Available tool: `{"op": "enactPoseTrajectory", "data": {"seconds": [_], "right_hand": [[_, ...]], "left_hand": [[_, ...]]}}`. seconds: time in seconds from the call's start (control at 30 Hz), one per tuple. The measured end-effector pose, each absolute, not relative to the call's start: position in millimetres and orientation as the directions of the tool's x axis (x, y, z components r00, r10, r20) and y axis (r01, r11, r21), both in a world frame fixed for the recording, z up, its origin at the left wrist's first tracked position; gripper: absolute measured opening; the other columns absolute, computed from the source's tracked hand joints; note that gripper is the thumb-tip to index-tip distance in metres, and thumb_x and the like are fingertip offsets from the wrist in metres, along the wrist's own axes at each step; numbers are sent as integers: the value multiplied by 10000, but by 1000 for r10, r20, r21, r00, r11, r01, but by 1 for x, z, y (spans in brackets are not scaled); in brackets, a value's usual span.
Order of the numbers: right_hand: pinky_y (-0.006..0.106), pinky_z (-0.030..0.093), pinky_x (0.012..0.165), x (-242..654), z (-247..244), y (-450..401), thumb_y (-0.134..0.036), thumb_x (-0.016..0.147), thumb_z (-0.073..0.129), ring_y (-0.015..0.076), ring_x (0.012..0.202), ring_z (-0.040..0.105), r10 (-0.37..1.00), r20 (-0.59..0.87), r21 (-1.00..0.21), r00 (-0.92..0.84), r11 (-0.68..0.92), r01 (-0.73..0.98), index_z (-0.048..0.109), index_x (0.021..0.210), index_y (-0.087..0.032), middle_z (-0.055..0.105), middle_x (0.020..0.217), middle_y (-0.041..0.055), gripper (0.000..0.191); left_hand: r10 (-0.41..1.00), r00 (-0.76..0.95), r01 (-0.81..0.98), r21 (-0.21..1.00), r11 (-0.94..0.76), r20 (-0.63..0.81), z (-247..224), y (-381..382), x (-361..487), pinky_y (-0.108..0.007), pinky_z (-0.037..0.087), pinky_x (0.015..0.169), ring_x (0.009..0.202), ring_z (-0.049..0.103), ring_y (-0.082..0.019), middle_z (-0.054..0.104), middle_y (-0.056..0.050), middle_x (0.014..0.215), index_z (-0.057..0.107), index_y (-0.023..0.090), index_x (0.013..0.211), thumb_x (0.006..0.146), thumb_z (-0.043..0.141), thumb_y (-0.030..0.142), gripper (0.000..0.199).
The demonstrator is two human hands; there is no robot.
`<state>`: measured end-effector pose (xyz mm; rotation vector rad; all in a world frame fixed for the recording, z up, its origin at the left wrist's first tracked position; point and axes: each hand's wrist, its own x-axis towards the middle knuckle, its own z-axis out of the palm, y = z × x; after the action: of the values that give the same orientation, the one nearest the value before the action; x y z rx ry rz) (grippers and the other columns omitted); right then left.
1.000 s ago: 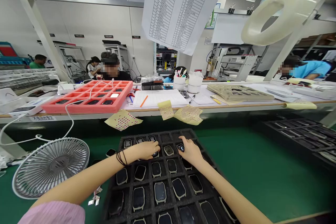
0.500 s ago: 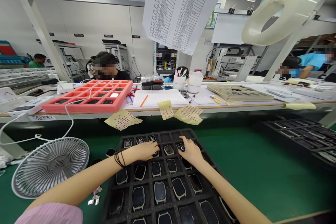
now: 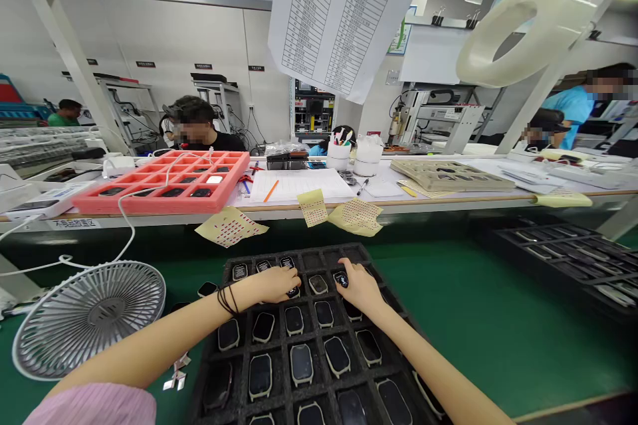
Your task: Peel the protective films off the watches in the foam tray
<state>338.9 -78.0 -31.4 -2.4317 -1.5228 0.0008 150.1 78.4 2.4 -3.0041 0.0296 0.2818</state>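
Since the earlier frame, the co-worker in a light-blue shirt (image 3: 573,113) at far right has risen higher in view, while the hands sit almost where they were.

The green work mat (image 3: 478,319) spans the lower view. It offers wide open room right of the tray, up to a second black tray (image 3: 563,259), and narrower room left, where a grey plastic desk fan (image 3: 90,319) stands near the tray. The rectangular black foam tray (image 3: 304,257) lies centred on the mat, its near end running out of frame. It holds about twenty-one visible rounded-rectangle watch bodies (image 3: 302,364) in separate pockets.

The left hand (image 3: 269,284), with black wrist bands (image 3: 227,300), curls its fingers (image 3: 292,279) over a watch body in the tray's far rows; whether it grasps this cannot be told. The right hand (image 3: 359,289) pinches one dark-faced watch body (image 3: 341,279) between thumb and fingertips, in its pocket near the far end of the tray. Three yellow perforated sheets (image 3: 313,207) lie along the bench edge beyond.
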Motion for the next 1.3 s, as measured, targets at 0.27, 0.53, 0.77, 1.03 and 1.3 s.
{"op": "enactPoseTrajectory", "data": {"seconds": [0.27, 0.53, 0.77, 1.03, 1.3], "right_hand": [[270, 413, 716, 339, -33, -78, -261, 809, 569, 246, 1029, 565, 880, 138, -234, 455, -417, 878, 466, 1213, -189, 645, 1013, 99, 423], [306, 431, 758, 340, -23, -79, -282, 815, 564, 270, 1076, 551, 893, 89, -225, 441, -413, 883, 431, 1287, -163, 638, 1085, 117, 505], [275, 446, 749, 315, 2, -74, -263, 873, 475, 208, 999, 580, 955, 118, -241, 271, -237, 941, 429, 1318, -209, 629, 1056, 76, 451], [342, 459, 723, 279, -11, -51, -202, 848, 518, 317, 1044, 573, 964, 9, -85, 266, -264, 961, 433, 1343, -120, 653, 1039, 189, 509], [309, 442, 699, 283, -12, -46, -228, 838, 548, 290, 1025, 583, 959, 1, -74, 282, -282, 957, 449, 1318, -148, 669, 1029, 154, 496]], "left_hand": [[3, 982, -16, -98, -995, -188, 5, 77, 146, -309, 475, 826, 1030, 585, -251, 599, -117, 1135, 547, 152, 1102, 813, 649, 207, 312], [3, 992, -6, -69, -998, -127, 6, 78, 139, -303, 477, 847, 1056, 593, -236, 614, -112, 1169, 546, 155, 1135, 838, 636, 243, 323], [9, 999, 14, -128, -992, 35, 22, 62, 69, -304, 452, 801, 913, 618, -205, 643, -66, 995, 564, 180, 997, 919, 461, 166, 130], [241, 956, 224, -115, -968, -169, 29, 37, -2, -299, 478, 736, 924, 634, -232, 617, -83, 1115, 572, 188, 1097, 799, 625, 127, 308], [276, 908, 280, -36, -959, -314, 35, 46, 4, -332, 494, 847, 1022, 620, -258, 581, -82, 1190, 563, 248, 1202, 763, 664, 109, 471]]}}
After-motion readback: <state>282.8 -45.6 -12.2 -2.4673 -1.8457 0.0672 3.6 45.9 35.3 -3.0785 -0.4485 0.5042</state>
